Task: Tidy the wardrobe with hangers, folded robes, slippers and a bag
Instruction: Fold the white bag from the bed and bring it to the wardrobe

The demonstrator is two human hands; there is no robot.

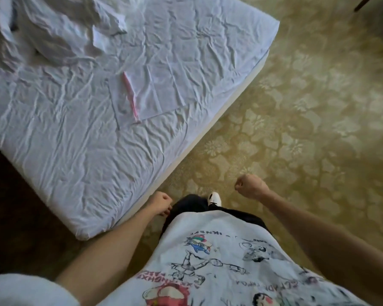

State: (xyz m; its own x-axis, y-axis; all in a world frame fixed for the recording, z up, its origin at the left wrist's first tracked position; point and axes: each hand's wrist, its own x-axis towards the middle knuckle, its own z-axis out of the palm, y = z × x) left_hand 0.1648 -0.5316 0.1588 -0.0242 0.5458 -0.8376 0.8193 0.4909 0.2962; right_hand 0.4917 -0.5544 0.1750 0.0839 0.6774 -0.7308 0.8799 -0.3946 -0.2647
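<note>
Nearest, at six o'clock, hangs a white T-shirt [219,261] printed with cartoon figures, with dark trousers [190,206] below it and a white shoe [215,198] stepping onto the carpet [307,129], which is yellow-green with a flower pattern. The left hand [160,203] sits at seven o'clock beside the trouser leg, fingers curled into a fist around nothing visible. The right hand [250,186] is raised at five o'clock over the carpet, likewise clenched and holding nothing.

Farther out, from nine to twelve o'clock, lies a bed [75,129] under a creased white sheet. Toward eleven o'clock on it rests a flat folded white cloth [155,93] with a pink strip [131,98] along one fold; whether it is the bag or a robe cannot be told. At the far eleven o'clock corner sits a rumpled white heap of fabric [60,29], well apart from both hands.
</note>
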